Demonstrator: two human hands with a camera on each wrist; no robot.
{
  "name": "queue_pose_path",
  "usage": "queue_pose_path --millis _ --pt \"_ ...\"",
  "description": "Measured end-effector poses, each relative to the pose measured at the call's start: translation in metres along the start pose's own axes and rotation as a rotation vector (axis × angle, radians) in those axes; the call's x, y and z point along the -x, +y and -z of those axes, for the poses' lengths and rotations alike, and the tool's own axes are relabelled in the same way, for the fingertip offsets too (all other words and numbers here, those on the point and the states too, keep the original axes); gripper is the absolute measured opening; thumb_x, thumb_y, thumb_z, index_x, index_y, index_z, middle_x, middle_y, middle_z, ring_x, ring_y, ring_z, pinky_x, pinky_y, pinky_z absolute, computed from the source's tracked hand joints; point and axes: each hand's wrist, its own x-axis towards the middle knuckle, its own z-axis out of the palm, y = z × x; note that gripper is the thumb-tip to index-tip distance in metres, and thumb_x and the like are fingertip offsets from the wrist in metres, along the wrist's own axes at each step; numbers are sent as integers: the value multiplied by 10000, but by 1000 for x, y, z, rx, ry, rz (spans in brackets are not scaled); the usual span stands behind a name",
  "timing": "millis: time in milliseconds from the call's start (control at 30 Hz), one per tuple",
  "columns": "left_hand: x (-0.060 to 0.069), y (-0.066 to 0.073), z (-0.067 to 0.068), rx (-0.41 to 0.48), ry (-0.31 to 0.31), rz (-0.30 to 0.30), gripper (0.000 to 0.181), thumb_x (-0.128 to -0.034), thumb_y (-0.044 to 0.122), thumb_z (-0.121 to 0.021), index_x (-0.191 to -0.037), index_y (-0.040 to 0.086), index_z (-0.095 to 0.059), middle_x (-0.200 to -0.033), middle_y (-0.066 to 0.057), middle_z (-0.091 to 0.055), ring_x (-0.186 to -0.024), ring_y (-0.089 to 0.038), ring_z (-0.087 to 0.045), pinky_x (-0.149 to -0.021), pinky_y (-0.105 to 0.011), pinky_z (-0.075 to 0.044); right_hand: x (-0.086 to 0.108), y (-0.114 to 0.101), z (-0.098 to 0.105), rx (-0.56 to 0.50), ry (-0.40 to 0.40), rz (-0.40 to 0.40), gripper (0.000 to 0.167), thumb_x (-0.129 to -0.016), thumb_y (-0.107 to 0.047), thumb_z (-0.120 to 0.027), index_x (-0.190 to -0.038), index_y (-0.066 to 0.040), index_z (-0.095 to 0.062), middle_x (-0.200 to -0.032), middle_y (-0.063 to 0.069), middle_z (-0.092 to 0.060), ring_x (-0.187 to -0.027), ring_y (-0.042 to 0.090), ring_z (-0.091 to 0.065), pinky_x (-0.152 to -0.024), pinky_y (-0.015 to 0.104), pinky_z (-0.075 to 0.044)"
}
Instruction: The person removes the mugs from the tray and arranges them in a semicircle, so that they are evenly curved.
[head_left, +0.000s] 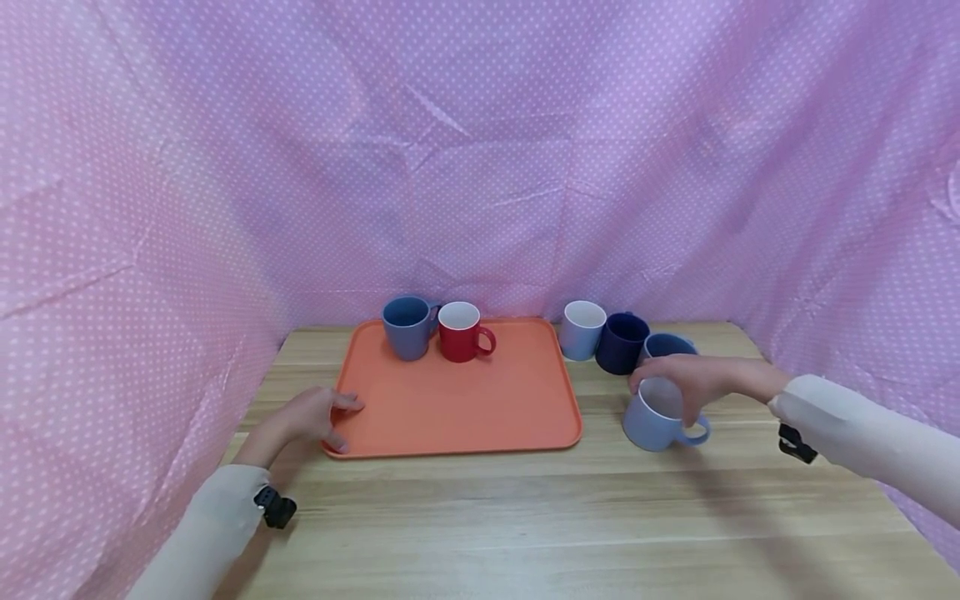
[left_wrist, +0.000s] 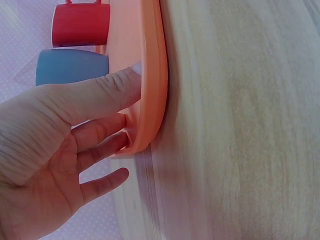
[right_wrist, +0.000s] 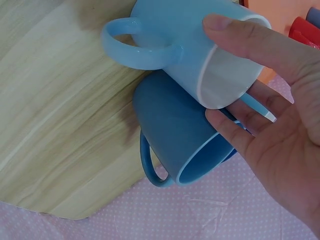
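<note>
Pale sleeves point(head_left: 191, 533) loom closest, two of them, black devices point(head_left: 275, 507) at the wrists — and between them runs a broad stretch of tabletop point(head_left: 487, 525), plenty of room in front of the tray point(head_left: 457, 412). The left hand point(head_left: 311, 414) is at the tray's near left corner, fingers spread, thumb touching the rim! Over to the right hand point(head_left: 690, 383): it has hold of a light blue mug point(head_left: 648, 423), thumb on one side, fingers on the other, the handle out to the right. Between that mug and the tray's right edge, just a narrow strip of wood.

Now the count: one tray, six mugs. Two stand on the tray, up by its far edge, beyond the left hand — a grey-blue mug point(head_left: 407, 340) and a red mug point(head_left: 457, 337). Four are on the right hand's side: the gripped one, then, beyond the fingers, a pale mug point(head_left: 579, 336), a navy mug point(head_left: 620, 348) and a blue mug point(head_left: 667, 344), the last partly hidden behind the hand. Dotted cloth point(head_left: 480, 167) hangs along the tabletop's far edge.
</note>
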Motion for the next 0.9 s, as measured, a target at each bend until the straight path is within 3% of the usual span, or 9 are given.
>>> queue_pose_path --millis 233,600,767,900 --pt "3 3 -1 15 -2 18 658 -650 174 -958 -1256 55 -730 -1415 -252 -596 -1384 -487 -475 -1142 -602 -387 -2 2 1 -9 -46 41 778 -478 27 -907 -1206 -66 -648 -1216 80 -651 -1084 265 -588 -954 329 -481" --pt "5 3 -4 -7 12 -5 655 -648 190 -959 -1250 59 -734 -1404 -253 -606 -1366 -494 -491 -1127 -607 -400 -12 -4 9 -63 -220 -174 789 -526 9 -936 -1255 -96 -651 -1291 48 -627 -1183 268 -557 -1026 399 -463" --pt "6 4 -7 -11 22 3 649 -650 186 -959 -1248 67 -737 -1405 -242 -609 -1369 -488 -491 -1130 -601 -400 -15 -7 13 -63 -268 -238 777 -573 9 -921 -1292 -96 -644 -1333 82 -612 -1210 293 -536 -1045 479 -457" --pt "7 6 -8 -14 26 0 650 -639 184 -964 -1240 75 -743 -1399 -243 -614 -1360 -491 -498 -1121 -603 -407 -19 -8 15 -63 -293 -266 754 -581 16 -906 -1281 -98 -653 -1325 77 -628 -1190 274 -538 -1031 450 -464"
